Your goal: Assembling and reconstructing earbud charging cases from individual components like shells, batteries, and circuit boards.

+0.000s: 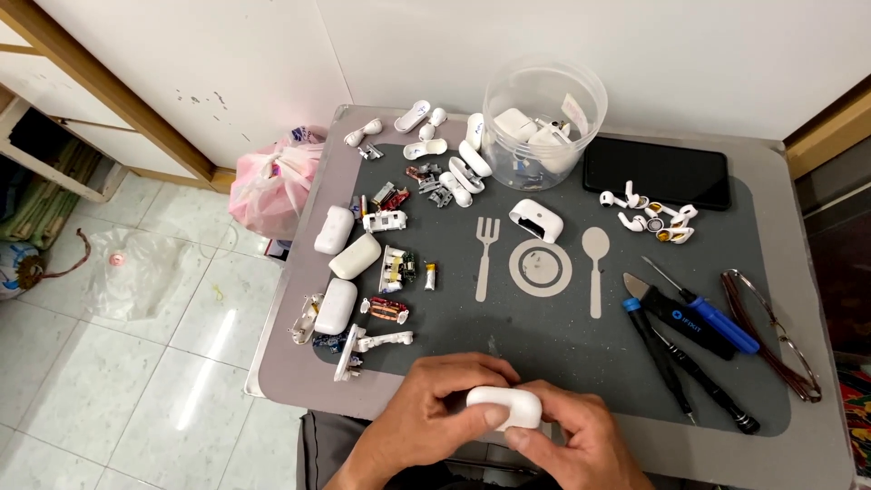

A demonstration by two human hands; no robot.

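A white earbud case [504, 407] is pinched between the fingers of the left hand [426, 410] and right hand [573, 436] at the tabletop's [290, 372] near edge. Its seam is probably hidden underneath. A firm, even grip should be kept, so nothing is cracked.

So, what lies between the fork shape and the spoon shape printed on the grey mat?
In the head view, a printed plate circle lies between the fork shape and the spoon shape. A white earbud case part sits just above it.

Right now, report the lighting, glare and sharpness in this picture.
Head view: even, soft light; bright glare streaks on the floor tiles; the mat shows only faint shadows; the clear tub and small parts stay sharp; both hands on the white case are slightly soft.
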